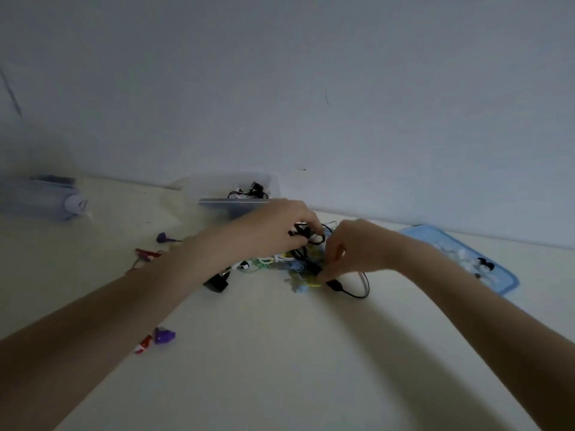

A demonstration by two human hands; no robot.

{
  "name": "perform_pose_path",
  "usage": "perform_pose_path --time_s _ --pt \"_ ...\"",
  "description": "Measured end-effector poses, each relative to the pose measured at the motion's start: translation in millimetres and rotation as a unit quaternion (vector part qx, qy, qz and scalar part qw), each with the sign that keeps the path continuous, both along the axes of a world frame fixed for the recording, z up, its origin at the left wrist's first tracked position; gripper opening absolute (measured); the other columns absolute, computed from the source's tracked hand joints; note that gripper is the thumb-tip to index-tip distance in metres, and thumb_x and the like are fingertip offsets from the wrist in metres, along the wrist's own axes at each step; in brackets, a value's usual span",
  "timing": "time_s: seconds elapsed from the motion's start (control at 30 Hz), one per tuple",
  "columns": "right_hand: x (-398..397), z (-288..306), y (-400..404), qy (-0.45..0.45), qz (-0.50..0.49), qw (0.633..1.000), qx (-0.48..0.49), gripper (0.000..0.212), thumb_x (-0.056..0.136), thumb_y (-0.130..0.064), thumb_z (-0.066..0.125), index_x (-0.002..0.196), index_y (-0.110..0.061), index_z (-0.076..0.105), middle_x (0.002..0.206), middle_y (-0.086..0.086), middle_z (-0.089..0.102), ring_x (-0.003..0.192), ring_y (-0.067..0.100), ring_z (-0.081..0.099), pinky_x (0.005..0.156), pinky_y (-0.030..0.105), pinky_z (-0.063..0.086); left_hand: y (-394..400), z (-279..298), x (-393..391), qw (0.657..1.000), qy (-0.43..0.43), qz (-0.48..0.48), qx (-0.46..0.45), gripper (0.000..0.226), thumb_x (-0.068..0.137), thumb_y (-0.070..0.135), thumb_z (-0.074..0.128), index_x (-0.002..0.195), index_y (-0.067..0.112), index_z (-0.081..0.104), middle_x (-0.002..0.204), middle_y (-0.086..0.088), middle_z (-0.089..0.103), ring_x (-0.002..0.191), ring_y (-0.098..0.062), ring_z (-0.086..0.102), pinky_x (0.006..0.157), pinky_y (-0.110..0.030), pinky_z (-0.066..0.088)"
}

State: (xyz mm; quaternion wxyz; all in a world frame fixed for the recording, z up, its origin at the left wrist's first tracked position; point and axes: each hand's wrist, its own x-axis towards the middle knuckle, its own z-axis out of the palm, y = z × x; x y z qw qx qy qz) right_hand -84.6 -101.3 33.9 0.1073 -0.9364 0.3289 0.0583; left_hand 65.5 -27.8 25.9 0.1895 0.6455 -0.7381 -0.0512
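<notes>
item: black cable [303,233], just above a tangled pile [292,265] on the table [280,353]; left hand [277,227] curled round its coil, likely lifting it free, right hand [354,248] pinching the pile's near edge, apparently to pin it down.

The near half of the table [295,368] lies open, save a purple clip [164,335] and red piece [143,345] at left. Past the cable tangle [300,269], a clear box [217,185] hugs the wall [311,104]; a blue lid [507,283] blocks the right.
</notes>
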Motion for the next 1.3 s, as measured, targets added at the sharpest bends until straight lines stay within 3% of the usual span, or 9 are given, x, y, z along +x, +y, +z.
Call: perform_pose_path --time_s 0.1,0.23,0.4,0.57,0.67,0.8,1.03,1.2,1.3 --pt "-8 -12 5 -0.002 0.008 1.0 -0.017 0.029 0.074 -0.033 0.074 0.088 -0.008 0.073 0.091 0.008 0.069 0.084 0.021 0.06 0.075 0.029 0.047 -1 -2 -9 0.999 0.032 0.0 0.013 0.029 0.088 0.014 0.06 0.115 0.021 0.063 0.119 0.007 0.061 0.112 -0.007 0.052 0.09 -0.016 0.037" --pt "-20 22 -2 -0.178 -0.06 0.982 0.021 0.01 0.079 -0.018 0.071 0.07 -0.019 0.067 0.049 -0.011 0.061 0.04 -0.003 0.052 0.044 0.008 0.04 -3 10 -15 0.992 0.124 -0.019 0.01 0.032 0.086 0.017 0.062 0.118 0.022 0.059 0.109 0.014 0.06 0.106 0.002 0.052 0.086 -0.005 0.036" --pt "-33 67 -1 -0.43 -0.065 0.9 -0.031 0.004 0.085 -0.011 0.065 0.088 -0.009 0.064 0.068 0.001 0.068 0.052 0.006 0.064 0.059 0.018 0.055 -25 27 -23 0.949 0.293 0.057 -0.097 0.017 0.088 0.012 0.059 0.103 0.021 0.058 0.103 0.001 0.065 0.106 -0.015 0.059 0.101 -0.034 0.043" --pt "-48 93 3 -0.609 -0.02 0.788 -0.082 0.007 0.087 -0.008 0.061 0.093 -0.008 0.059 0.073 -0.002 0.064 0.058 0.009 0.064 0.06 0.02 0.054 -38 39 -44 0.946 0.309 0.055 -0.08 0.019 0.094 0.014 0.052 0.11 0.009 0.061 0.109 -0.002 0.063 0.1 -0.01 0.056 0.083 -0.014 0.043" --pt "-58 100 2 -0.648 -0.009 0.755 -0.097 0.006 0.087 -0.006 0.058 0.093 -0.006 0.057 0.073 -0.001 0.063 0.059 0.012 0.064 0.058 0.024 0.053 -37 37 -60 0.945 0.323 0.016 -0.035 0.017 0.095 0.017 0.05 0.103 0.011 0.064 0.095 0.004 0.065 0.092 -0.006 0.058 0.082 -0.009 0.041" --pt "-73 94 -9 -0.589 -0.069 0.79 -0.157 0.01 0.086 -0.011 0.06 0.095 -0.007 0.06 0.078 0.008 0.067 0.066 0.024 0.065 0.063 0.037 0.054 -35 31 -79 0.898 0.438 0.018 0.043 0.026 0.098 0.02 0.043 0.084 0.013 0.063 0.074 -0.001 0.063 0.076 -0.015 0.064 0.069 -0.023 0.051" --pt "-95 30 -29 -0.325 -0.179 0.928 -0.018 0.009 0.087 -0.015 0.063 0.093 -0.009 0.06 0.072 0.004 0.068 0.046 0.008 0.053 0.041 0.013 0.043 -29 15 -99 0.773 0.604 0.03 0.191 0.016 0.096 0.013 0.048 0.103 0.001 0.054 0.085 -0.013 0.064 0.071 -0.019 0.066 0.065 -0.024 0.054" --pt "-99 -23 -29 -0.227 -0.16 0.96 0.035 0.014 0.088 -0.022 0.063 0.078 -0.012 0.065 0.053 -0.004 0.063 0.029 0.002 0.044 0.042 0.009 0.035 -29 3 -104 0.743 0.645 -0.001 0.177 0.011 0.095 0.004 0.045 0.098 -0.001 0.055 0.096 -0.024 0.064 0.089 -0.029 0.06 0.061 -0.022 0.05" --pt "-110 -21 -35 -0.234 -0.172 0.956 0.038 0.016 0.091 -0.018 0.058 0.079 -0.019 0.066 0.05 -0.016 0.056 0.029 0.001 0.046 0.041 0.006 0.034 -37 -4 -113 0.775 0.615 0.039 0.14 0.011 0.094 0.009 0.049 0.092 0.005 0.058 0.087 -0.016 0.068 0.079 -0.021 0.063 0.075 -0.025 0.054"
